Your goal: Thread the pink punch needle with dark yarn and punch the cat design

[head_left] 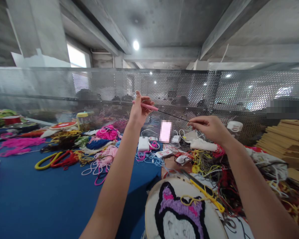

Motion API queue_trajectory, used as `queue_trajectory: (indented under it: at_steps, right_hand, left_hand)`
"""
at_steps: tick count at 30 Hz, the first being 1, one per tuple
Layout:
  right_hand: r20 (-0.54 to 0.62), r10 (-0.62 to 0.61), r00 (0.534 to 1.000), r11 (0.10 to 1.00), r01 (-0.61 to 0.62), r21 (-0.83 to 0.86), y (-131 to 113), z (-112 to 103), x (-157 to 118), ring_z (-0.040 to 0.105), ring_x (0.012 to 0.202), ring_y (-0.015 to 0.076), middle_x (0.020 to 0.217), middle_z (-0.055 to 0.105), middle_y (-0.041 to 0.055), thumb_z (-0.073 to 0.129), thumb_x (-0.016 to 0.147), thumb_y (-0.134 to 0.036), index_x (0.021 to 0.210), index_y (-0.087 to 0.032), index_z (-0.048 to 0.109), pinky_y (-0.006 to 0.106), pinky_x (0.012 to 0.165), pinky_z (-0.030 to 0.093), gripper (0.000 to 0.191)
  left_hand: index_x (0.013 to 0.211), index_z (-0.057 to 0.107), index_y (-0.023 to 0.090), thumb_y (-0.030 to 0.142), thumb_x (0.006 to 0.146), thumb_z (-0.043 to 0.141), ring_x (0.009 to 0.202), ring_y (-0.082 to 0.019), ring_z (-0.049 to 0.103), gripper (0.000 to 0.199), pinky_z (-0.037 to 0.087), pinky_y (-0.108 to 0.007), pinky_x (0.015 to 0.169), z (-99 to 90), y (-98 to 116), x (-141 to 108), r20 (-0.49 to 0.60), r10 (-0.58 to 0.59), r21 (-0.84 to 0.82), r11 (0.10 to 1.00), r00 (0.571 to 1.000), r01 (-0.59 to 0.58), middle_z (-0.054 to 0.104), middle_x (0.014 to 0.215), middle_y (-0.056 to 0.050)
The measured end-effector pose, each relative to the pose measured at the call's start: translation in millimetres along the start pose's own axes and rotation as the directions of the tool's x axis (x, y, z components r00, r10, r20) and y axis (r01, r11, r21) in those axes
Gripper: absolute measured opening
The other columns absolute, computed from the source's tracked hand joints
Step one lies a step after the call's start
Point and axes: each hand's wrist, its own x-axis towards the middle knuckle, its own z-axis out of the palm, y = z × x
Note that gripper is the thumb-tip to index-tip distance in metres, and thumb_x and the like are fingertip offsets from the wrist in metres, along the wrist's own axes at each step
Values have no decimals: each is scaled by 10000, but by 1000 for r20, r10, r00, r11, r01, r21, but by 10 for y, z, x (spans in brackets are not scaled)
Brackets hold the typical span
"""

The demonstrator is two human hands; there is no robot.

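Pink tool [150, 107], probably thread [173, 115], in hands [139, 112] [210, 127]

The left hand [139, 111] held a pink tool [151, 107], the right hand [209, 127] its thin black end [173, 115]; below lay a hoop [216, 219].

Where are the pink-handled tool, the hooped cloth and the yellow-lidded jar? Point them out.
Pink-handled tool [151, 107], head view: on the pink handle.
Hooped cloth [173, 205], head view: on its purple area.
Yellow-lidded jar [83, 123], head view: on its side, below the lid.
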Motion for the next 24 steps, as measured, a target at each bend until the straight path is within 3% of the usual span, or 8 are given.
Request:
queue_trajectory:
  at_steps: [5, 11, 19, 24]
  right_hand:
    - [-1, -20, 1000, 998, 20, 52, -74, 24, 4, 604, 645, 156, 749, 703, 36, 586, 759, -306, 809, -183, 719, 271, 607, 454, 188]
    - [-17, -39, 999, 999, 40, 6, -137, 20, -1, 572, 594, 141, 663, 670, 21, 566, 775, -278, 788, -181, 710, 252, 548, 408, 174]
    - [-17, -17, 1000, 1000, 17, 26, -160, 27, 2, 521, 547, 124, 588, 618, 7, 558, 785, -298, 729, -177, 696, 243, 524, 379, 191]
    - [-27, 11, 1000, 999, -10, 51, -149, 20, 7, 520, 550, 122, 591, 622, 8, 561, 781, -285, 748, -179, 705, 243, 530, 383, 182]
  left_hand:
    - [620, 585, 167, 544, 821, 471, 538, -110, 603, 442, 462, -215, 506, 100, -57, -50, 54, 22, 96, 995, 998, -27, 581, 573, -33]
    - [633, 600, 158, 581, 784, 501, 552, -116, 612, 461, 459, -207, 493, 214, -144, -115, 146, -41, 131, 991, 988, 21, 599, 582, -45]
    - [636, 588, 158, 569, 824, 444, 573, -106, 608, 474, 443, -204, 499, 342, -190, -189, 208, -60, 111, 993, 976, 38, 582, 606, -35]
    - [642, 584, 158, 576, 816, 453, 589, -106, 610, 472, 439, -200, 503, 329, -217, -165, 270, -41, 46, 998, 962, 30, 575, 607, -25]
